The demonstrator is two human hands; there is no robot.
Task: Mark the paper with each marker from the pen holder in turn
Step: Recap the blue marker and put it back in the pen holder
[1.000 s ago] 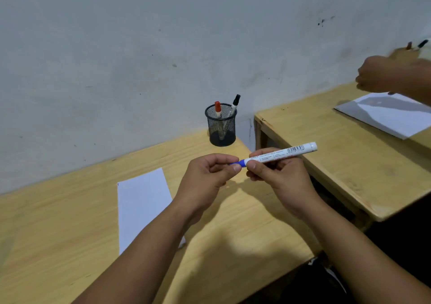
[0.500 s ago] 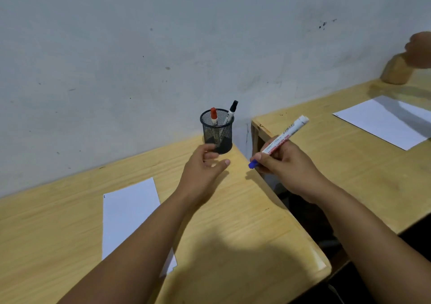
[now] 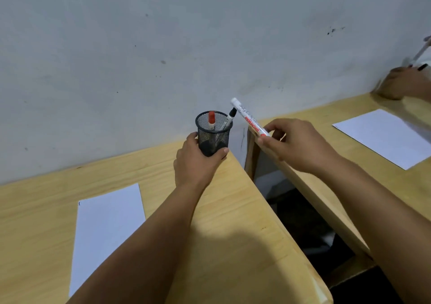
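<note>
Now the left hand (image 3: 198, 161) is clasping the mesh pen holder (image 3: 213, 133) at frame centre, while the right hand (image 3: 296, 147) is pinching the white marker (image 3: 250, 118) just right of its rim. Judging by that, steadying the holder and angling the marker steeper should help it drop in cleanly; the paper (image 3: 105, 231) is lying lower left.

dim, even light | soft arm shadows | blurred right edge (wide-angle bend)
</note>
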